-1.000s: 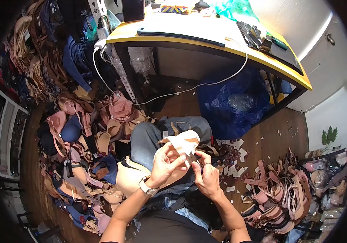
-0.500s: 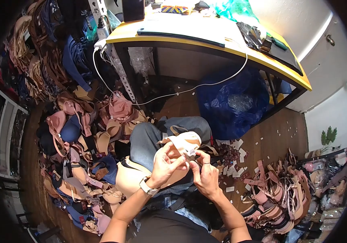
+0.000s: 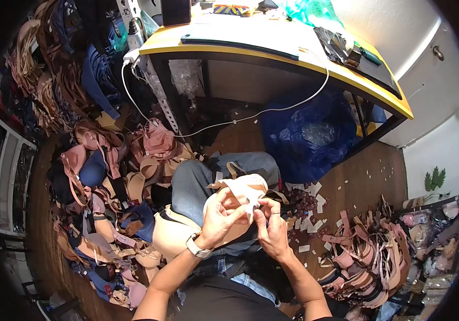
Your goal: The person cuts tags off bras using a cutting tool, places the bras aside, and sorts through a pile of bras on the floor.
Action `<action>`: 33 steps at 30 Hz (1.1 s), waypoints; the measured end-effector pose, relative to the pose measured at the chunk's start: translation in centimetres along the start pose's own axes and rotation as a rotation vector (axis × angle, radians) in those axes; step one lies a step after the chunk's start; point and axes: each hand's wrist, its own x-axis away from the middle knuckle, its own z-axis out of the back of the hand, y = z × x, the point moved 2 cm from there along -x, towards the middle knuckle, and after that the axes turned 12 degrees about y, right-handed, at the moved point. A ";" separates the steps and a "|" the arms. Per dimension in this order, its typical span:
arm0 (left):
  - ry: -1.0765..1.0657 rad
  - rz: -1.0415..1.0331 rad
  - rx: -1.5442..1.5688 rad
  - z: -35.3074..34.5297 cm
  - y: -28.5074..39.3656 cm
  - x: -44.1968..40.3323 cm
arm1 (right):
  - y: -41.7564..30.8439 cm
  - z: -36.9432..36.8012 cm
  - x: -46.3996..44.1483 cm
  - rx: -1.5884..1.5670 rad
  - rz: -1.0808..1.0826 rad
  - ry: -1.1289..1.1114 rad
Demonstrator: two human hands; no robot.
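A beige bra (image 3: pixel 255 184) lies over my lap in strong light, its strap looped at the top. My left hand (image 3: pixel 219 220), with a watch on the wrist, is closed on the bra's band, thumb and fingers pinching the fabric. On the other side my right hand (image 3: pixel 273 230) pinches a small white label (image 3: pixel 254 205) at the band between thumb and forefinger. The fingertips hide part of the label. Against my left forearm rests a larger beige bra cup (image 3: pixel 169 236); whether it belongs to the same bra I cannot tell.
A heap of bras (image 3: pixel 98 230) covers the floor at left, and another bra pile (image 3: pixel 368 262) lies at right. White paper scraps (image 3: pixel 308 224) litter the floor. Ahead stand a yellow-edged table (image 3: pixel 229 51) and a blue plastic bag (image 3: pixel 304 134). A white cable (image 3: pixel 261 113) hangs across.
The white label, flatter and facing up before, is now bent and partly covered by my fingers. Pale fabric between my hands has shifted slightly. Both hands stay almost in place.
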 end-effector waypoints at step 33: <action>-0.141 -0.268 -0.760 -1.3 -2.9 -0.4 | -2.2 2.8 -5.4 0.050 0.250 0.012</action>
